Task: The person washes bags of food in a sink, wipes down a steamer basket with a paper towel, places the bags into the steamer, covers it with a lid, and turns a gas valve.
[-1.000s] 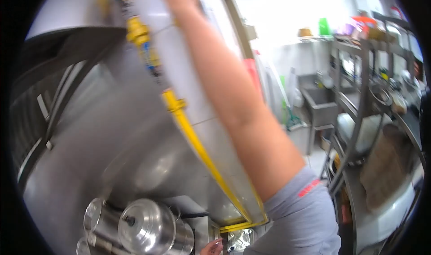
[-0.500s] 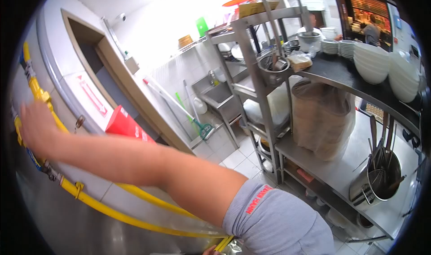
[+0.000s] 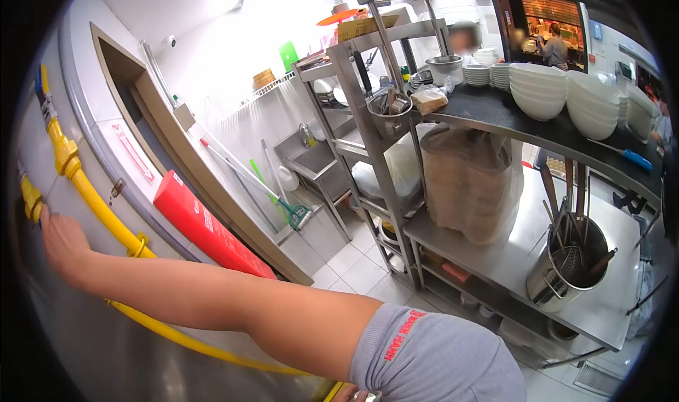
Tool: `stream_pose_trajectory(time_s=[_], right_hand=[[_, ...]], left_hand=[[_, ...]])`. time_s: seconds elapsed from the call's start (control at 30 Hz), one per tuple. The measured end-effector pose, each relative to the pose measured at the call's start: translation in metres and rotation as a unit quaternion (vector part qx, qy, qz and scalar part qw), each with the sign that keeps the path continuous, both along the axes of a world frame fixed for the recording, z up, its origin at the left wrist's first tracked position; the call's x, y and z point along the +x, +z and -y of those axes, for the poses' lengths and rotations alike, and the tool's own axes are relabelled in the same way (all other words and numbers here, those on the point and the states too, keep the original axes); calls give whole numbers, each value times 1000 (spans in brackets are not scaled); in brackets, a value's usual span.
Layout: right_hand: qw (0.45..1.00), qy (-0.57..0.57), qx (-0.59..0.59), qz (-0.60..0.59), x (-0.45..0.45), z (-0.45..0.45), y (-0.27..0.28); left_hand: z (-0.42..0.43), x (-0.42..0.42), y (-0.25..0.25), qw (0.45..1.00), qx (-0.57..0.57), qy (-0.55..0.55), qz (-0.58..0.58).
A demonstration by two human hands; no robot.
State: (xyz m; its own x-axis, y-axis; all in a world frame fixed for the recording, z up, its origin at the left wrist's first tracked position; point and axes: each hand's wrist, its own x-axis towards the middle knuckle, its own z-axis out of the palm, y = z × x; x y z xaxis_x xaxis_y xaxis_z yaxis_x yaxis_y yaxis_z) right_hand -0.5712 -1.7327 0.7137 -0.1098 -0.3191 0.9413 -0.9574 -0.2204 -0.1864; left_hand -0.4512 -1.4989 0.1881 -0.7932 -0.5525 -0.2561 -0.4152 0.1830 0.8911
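Note:
My right hand (image 3: 65, 250) reaches far to the left along the wall, at the end of the outstretched arm. Its fingers close round a blue valve handle on the lower yellow pipe fitting (image 3: 30, 200); most of the handle is hidden by the hand. Just above, a second yellow pipe (image 3: 67, 158) with its own fitting runs down the wall. Only a sliver of my left hand (image 3: 345, 393) shows at the bottom edge, under the grey sleeve, beside a yellow hose (image 3: 205, 347). Its fingers are mostly out of sight.
A red cylinder (image 3: 205, 221) stands by the doorway. To the right, a steel rack (image 3: 385, 154) joins a counter carrying stacked white bowls (image 3: 537, 90). Below stand bagged containers (image 3: 470, 182) and a steel pot (image 3: 559, 282) of utensils. Other people are in the background.
My right hand was blurred and higher over the fittings; now it is lower and steady at the lower fitting. The view has shifted, showing more of the red cylinder.

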Motion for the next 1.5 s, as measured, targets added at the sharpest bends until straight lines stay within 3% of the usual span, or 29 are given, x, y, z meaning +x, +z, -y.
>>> stream_pose_trajectory(time_s=[0.07, 0.2, 0.3, 0.33, 0.4, 0.53, 0.63, 0.7, 0.83, 0.93, 1.0, 1.03, 1.07, 1.1, 1.13, 1.17, 1.23, 1.3, 1.37, 1.43, 1.5], right_hand=[[996, -80, -15, -48, 8, 18, 0], [994, -54, 81, -51, 8, 12, 16], [980, -112, 65, -152, -5, -18, -5], [988, -86, -23, -126, -8, -24, -19], [992, -10, -96, -77, -14, -49, -54], [990, 118, -24, -72, -41, -169, -154], [992, 117, 6, -54, -78, -236, -231], [990, 135, -24, 25, -112, -275, -285], [964, 38, 129, 228, -175, -368, -406], [919, -44, 251, 300, -205, -446, -543], [871, -128, 311, 357, -201, -516, -618], [874, -177, 330, 310, -196, -554, -657], [822, -225, 421, 310, -183, -600, -647], [766, -225, 483, 360, -179, -631, -680], [739, -239, 504, 378, -173, -665, -698], [710, -247, 527, 397, -163, -692, -713], [660, -282, 538, 442, -148, -736, -740], [646, -312, 510, 474, -135, -768, -799], [637, -337, 486, 495, -112, -790, -811], [531, -423, 402, 614, -81, -804, -802], [418, -531, 253, 693, -40, -815, -831]], left_hand=[[-2, 13, -5, 1000, 10, -2, -1], [-6, 30, -19, 999, 29, -14, -6], [-12, 42, -34, 998, 45, -35, -7], [-14, 42, -38, 998, 53, -42, -11], [-18, 40, -46, 996, 64, -56, -12], [-28, 22, -60, 991, 91, -95, -3], [-36, -6, -69, 983, 117, -138, 16], [-41, -28, -77, 977, 139, -160, 33], [-40, -98, -114, 952, 211, -213, 65], [-34, -163, -141, 928, 263, -253, 80], [-83, -199, -69, 924, 154, -348, 45], [-104, -219, -44, 906, 43, -421, 4], [-114, -245, -46, 898, 43, -438, -1], [-125, -277, -53, 872, -31, -488, 23], [-135, -304, -63, 840, -105, -529, 49], [-142, -328, -86, 834, -103, -540, 50], [-148, -370, -153, 761, -183, -620, 54], [-160, -386, -178, 741, -174, -647, 47], [-163, -394, -203, 730, -165, -663, 38], [-153, -401, -238, 683, -208, -699, 39], [-116, -414, -316, 546, -301, -782, 11]])
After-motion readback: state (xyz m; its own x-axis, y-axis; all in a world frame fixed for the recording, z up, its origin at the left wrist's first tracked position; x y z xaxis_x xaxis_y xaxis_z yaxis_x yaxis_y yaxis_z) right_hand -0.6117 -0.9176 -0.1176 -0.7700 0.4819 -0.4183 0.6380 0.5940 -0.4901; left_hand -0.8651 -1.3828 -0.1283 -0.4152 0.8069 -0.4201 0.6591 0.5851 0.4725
